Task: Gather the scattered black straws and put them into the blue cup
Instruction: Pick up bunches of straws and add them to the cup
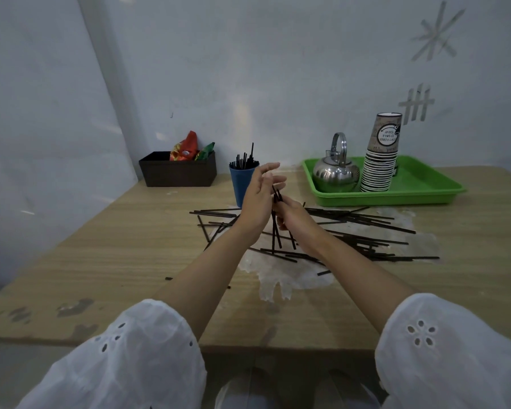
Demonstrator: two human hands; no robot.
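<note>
The blue cup (242,184) already held some straws. Just beside it, the right hand (291,215) gripped a small bundle (276,228); the left hand (258,196) was spread open. Many straws (363,231) remained scattered beyond, on the worktop (130,255).

Pale wall (278,69) with tape marks (434,33) behind wooden table (101,246)
</note>
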